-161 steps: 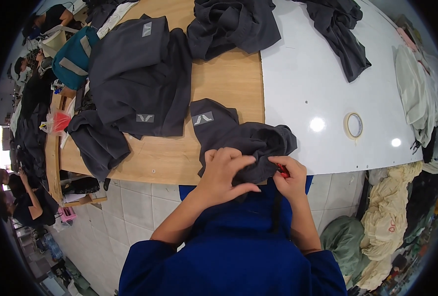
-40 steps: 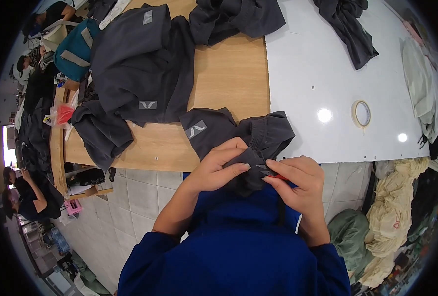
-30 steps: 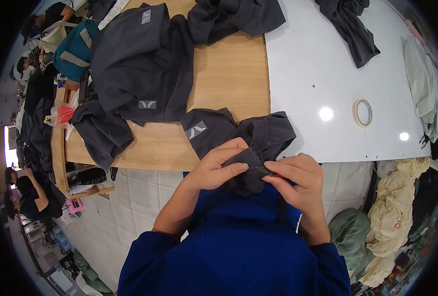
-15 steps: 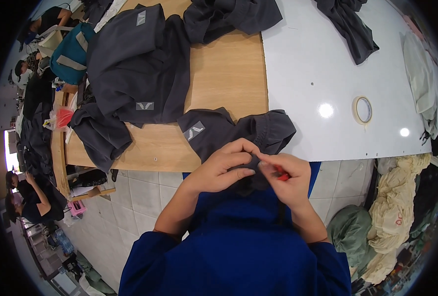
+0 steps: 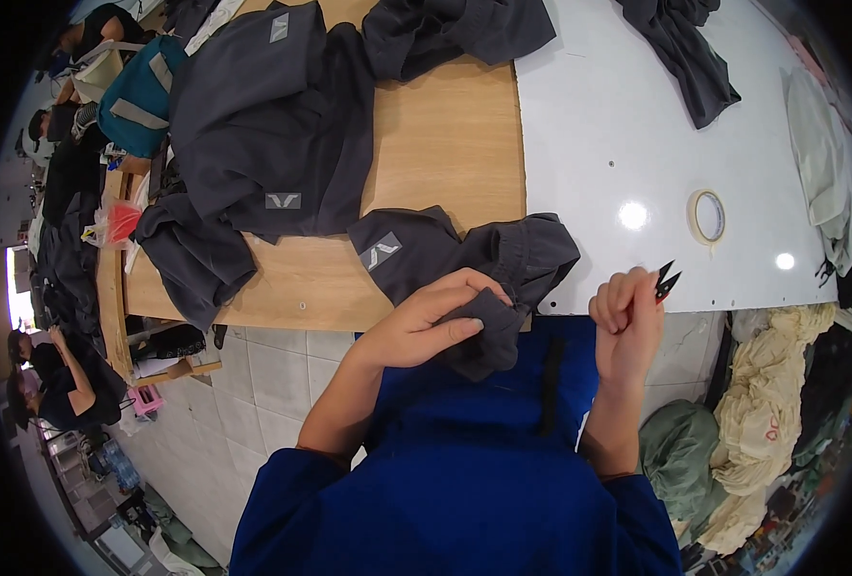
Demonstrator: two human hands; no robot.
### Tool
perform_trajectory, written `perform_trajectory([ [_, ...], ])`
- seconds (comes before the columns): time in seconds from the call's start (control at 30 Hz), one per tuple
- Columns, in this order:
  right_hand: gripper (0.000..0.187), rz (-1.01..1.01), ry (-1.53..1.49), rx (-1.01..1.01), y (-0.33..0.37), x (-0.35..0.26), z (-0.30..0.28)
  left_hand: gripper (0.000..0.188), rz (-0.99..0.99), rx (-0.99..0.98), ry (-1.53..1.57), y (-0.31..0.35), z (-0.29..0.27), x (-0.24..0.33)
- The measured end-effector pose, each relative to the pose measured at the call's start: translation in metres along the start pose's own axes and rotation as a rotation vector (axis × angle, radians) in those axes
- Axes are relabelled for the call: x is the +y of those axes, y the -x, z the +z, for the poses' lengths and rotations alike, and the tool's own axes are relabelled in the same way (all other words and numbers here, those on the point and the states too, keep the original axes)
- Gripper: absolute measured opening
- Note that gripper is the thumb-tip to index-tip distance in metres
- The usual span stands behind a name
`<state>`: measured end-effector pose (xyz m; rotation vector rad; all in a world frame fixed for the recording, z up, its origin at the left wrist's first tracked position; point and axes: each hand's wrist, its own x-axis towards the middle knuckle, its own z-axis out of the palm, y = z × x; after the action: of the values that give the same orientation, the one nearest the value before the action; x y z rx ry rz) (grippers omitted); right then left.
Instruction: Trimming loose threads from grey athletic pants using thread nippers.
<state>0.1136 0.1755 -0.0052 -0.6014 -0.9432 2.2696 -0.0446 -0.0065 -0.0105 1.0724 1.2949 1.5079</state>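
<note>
My left hand is closed on a dark grey garment at the table's front edge, thumb on top of a bunched fold. The rest of that garment lies on the table, with a light grey patch at its left and a gathered elastic band near its right. Off to the right, my right hand is raised in a fist around a pair of thread snips. Their two black blades stick out past the fingers, slightly apart; the handle is hidden in the palm.
More dark grey garments are piled on the wooden tabletop. A tape roll lies on the white tabletop at right. Cream cloth bundles and a green bag stand below it. People are at far left.
My right hand has moved away from the garment to the right and turned upward, so the snips' blades now show. My left hand keeps hold of the garment.
</note>
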Motion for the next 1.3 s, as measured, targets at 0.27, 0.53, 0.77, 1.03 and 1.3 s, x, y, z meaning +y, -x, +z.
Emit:
perform_trajectory([
  [0.27, 0.032, -0.208, 0.747, -0.412, 0.017, 0.001, 0.027, 0.019, -0.029, 0.025, -0.046, 0.001, 0.000, -0.002],
  [0.53, 0.035, -0.229, 0.967, -0.480, 0.014, -0.003, 0.037, 0.023, -0.090, -0.010, 0.129, 0.006, -0.002, 0.001],
  [0.77, 0.038, -0.241, 0.966, -0.510, 0.014, -0.003, 0.036, 0.026, -0.068, -0.022, 0.101, 0.003, 0.000, 0.001],
  [1.03, 0.038, -0.258, 0.937, -0.496, 0.014, 0.002, 0.034, 0.025, -0.052, -0.046, 0.072, 0.003, -0.001, 0.002],
  [1.3, 0.035, -0.230, 0.926, -0.508, 0.014, 0.002, 0.030, 0.024, -0.056, -0.066, 0.037, 0.003, -0.001, 0.004],
])
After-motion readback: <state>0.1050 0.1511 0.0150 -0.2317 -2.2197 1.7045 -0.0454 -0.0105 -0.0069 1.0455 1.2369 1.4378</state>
